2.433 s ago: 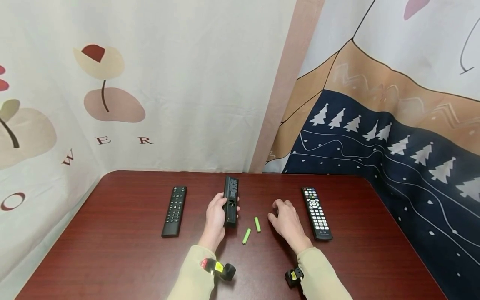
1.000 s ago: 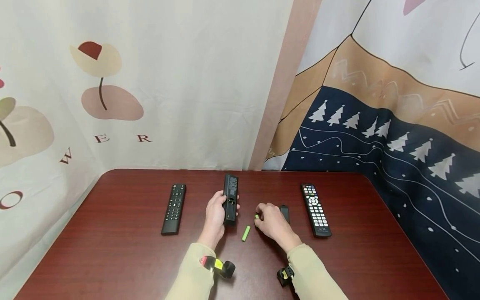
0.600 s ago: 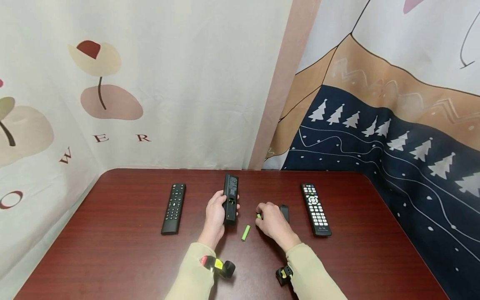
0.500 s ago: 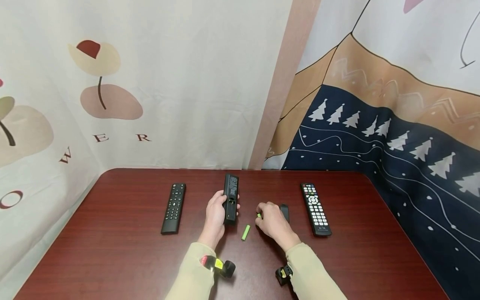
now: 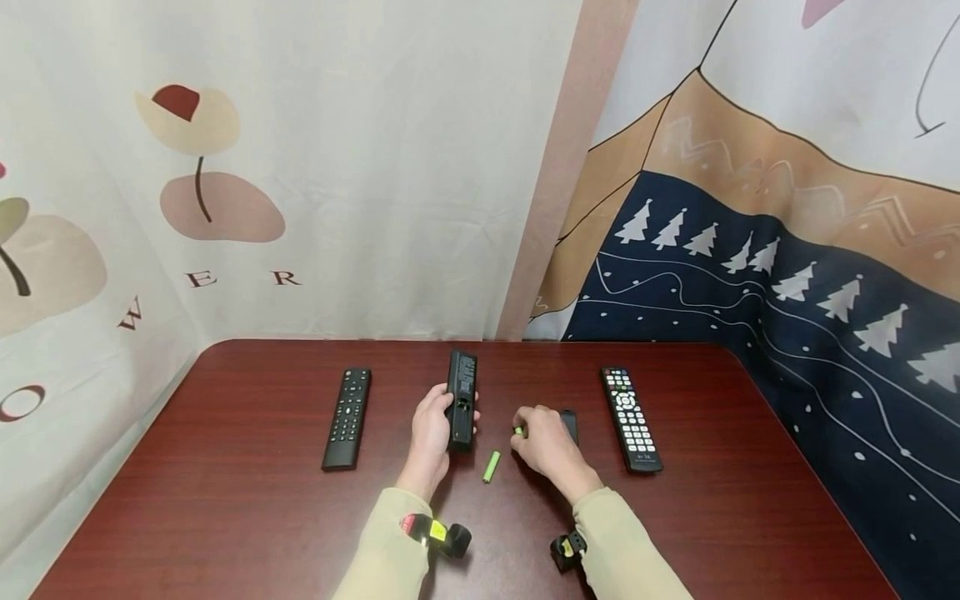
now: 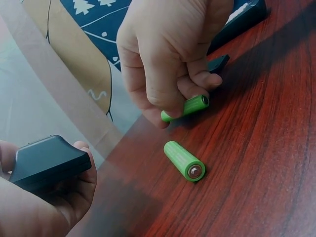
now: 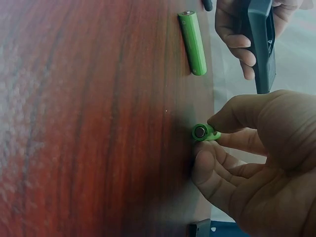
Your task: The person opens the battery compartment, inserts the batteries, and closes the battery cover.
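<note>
My left hand (image 5: 431, 431) grips a black remote control (image 5: 462, 383) with its back turned up; its battery compartment (image 5: 463, 406) is uncovered. Between thumb and fingers, my right hand (image 5: 551, 442) pinches a green battery (image 6: 196, 105), close to the tabletop. Whether that battery still touches the table I cannot tell. A second green battery (image 5: 491, 467) lies on the table between the hands. Just beyond the right hand lies a small black piece (image 5: 570, 425), like a battery cover, partly hidden by that hand.
On the reddish-brown table (image 5: 247, 517), one black remote (image 5: 348, 417) lies face up at the left. Another remote, with white buttons (image 5: 632, 421), lies to the right of the right hand. Printed cloth (image 5: 375, 208) hangs along the table's far edge.
My right hand has moved left and taken hold of the farther green battery. The small black piece has come into sight beside it. My left hand and its remote control stay in place.
</note>
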Demonstrator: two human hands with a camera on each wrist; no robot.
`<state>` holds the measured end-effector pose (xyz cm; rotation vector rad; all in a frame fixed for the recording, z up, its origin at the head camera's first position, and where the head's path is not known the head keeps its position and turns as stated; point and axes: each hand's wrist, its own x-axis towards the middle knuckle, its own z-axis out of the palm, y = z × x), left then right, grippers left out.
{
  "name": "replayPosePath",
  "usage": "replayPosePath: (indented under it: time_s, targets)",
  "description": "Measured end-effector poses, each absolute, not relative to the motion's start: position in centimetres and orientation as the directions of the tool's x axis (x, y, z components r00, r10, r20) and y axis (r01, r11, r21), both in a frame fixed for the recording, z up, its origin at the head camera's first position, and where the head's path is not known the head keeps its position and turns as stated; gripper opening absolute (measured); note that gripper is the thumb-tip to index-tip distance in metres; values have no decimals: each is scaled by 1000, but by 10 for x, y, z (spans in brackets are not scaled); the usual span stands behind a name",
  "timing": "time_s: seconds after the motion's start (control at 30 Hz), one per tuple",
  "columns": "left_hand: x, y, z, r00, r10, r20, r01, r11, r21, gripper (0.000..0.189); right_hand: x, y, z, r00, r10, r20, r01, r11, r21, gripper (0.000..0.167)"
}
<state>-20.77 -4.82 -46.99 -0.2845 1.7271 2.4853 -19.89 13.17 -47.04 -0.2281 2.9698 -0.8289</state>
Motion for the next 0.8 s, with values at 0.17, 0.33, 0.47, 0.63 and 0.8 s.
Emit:
replayPosePath:
  time_s: [0.17,0.33,0.47,0.63,0.8]
  targets:
    - [-207,-48,-470,-978,-25,-208,-186,-355,916,38,-198,133,-471,-990,-142,5,-122,833,-540,11]
    - [-207,-48,-470,-977,-22,-213,-192,-348,917,38,-198,133,-470,-989,-139,49,-143,829,-541,11]
    - [-208,-48,-470,-978,-19,-209,-189,-351,917,38,-198,132,-468,-989,-131,68,-147,818,-556,11]
    - [-208,-48,-471,-980,-14,-198,-180,-350,919,38,-197,130,-464,-988,-121,95,-154,792,-590,12]
    - [-208,-49,-471,-979,-5,-205,-191,-342,920,39,-195,127,-461,-984,-124,127,-176,767,-616,14]
